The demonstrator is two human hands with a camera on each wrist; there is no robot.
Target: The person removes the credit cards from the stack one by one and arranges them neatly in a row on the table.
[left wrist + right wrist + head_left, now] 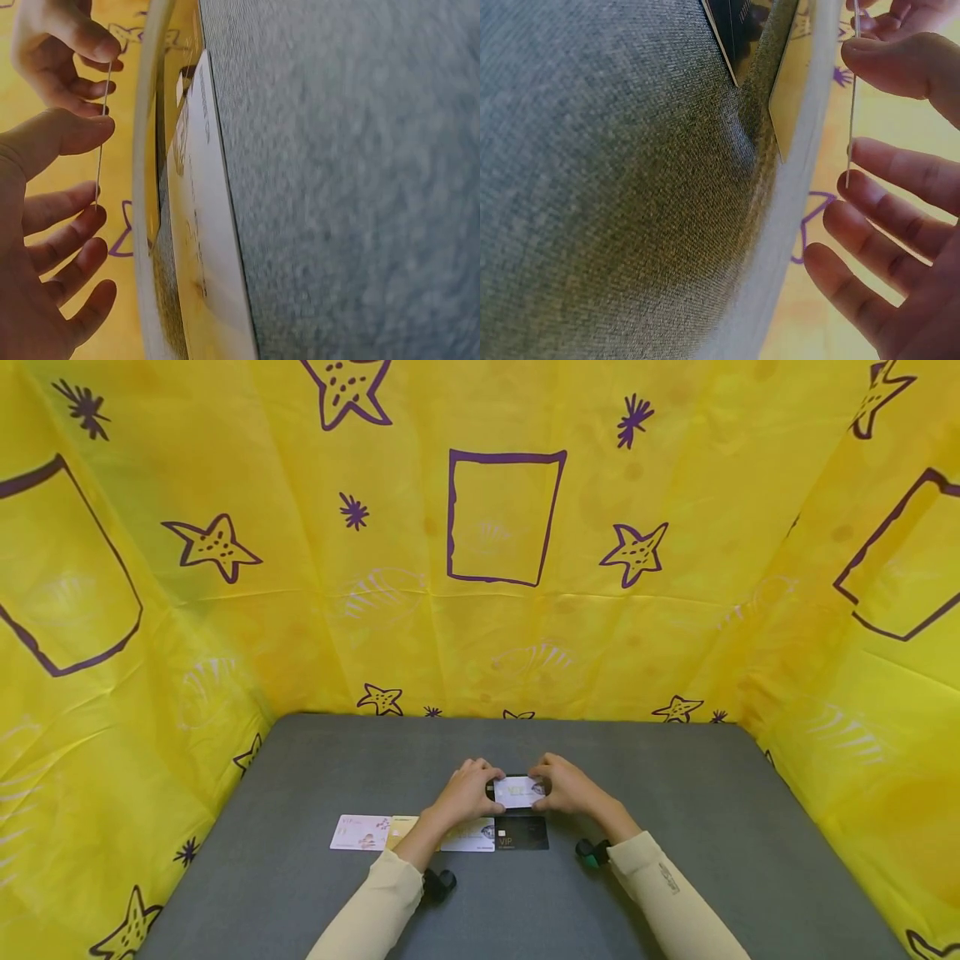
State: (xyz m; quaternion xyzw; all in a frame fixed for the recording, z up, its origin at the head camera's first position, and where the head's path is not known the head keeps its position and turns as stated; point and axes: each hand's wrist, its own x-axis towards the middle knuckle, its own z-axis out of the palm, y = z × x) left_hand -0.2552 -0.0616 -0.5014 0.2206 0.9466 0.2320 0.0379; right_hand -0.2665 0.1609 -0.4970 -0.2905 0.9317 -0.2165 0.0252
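Both hands hold one white VIP card (517,792) up above the grey table, beyond a row of cards. My left hand (467,793) pinches its left end between thumb and fingers. At the right end, my right hand (570,787) grips it the same way. Seen edge-on in the left wrist view, the card (101,161) is a thin line clear of the table. A dark card (489,790) shows behind it, mostly hidden. The row below has a pink-and-white card (358,832), a gold card (402,827), a white card (468,837) and a black VIP card (522,834).
The grey table (675,793) spreads around the cards. Yellow cloth (510,643) with purple drawings rises at the back and both sides. Dark wrist-worn devices sit under the left sleeve (382,893) and the right sleeve (660,881). My left forearm covers part of the row.
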